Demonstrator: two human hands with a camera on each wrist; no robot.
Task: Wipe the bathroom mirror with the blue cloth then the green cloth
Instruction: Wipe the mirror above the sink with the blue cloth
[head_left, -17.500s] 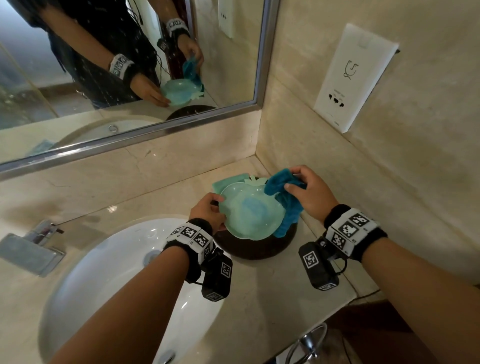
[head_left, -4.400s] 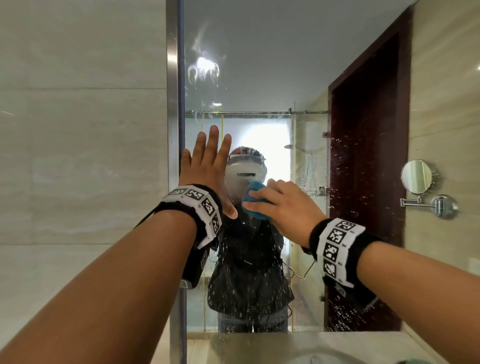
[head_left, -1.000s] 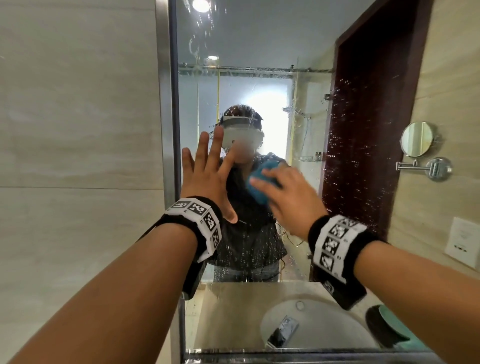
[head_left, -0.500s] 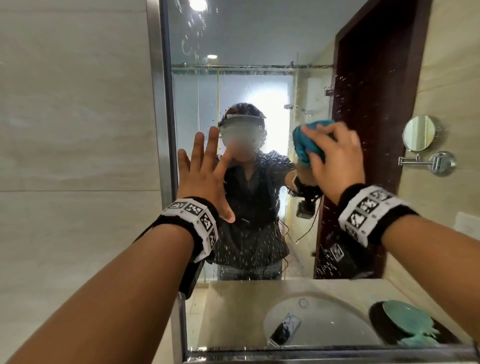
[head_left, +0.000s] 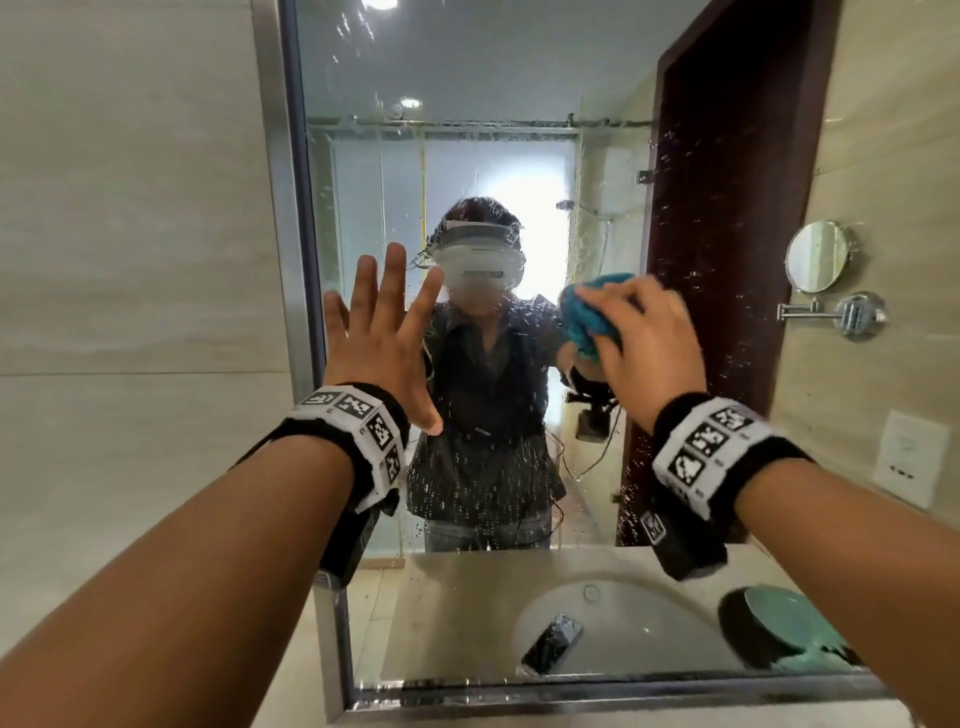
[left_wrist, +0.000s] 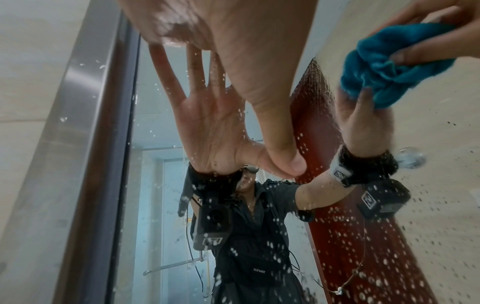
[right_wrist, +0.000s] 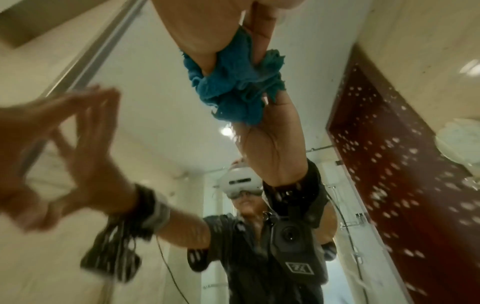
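Blue cloth (head_left: 589, 317) is bunched in my right hand (head_left: 649, 345), fingers curled round it, pressed on the mirror (head_left: 493, 130). My left hand (head_left: 382, 338) lies flat, fingers spread, on the glass. Many droplets (head_left: 727, 312) remain at right; I may leave streaks, and my palm could smudge.

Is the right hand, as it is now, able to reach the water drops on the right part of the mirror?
Probably yes: the right hand presses the blue cloth on the mirror beside them.
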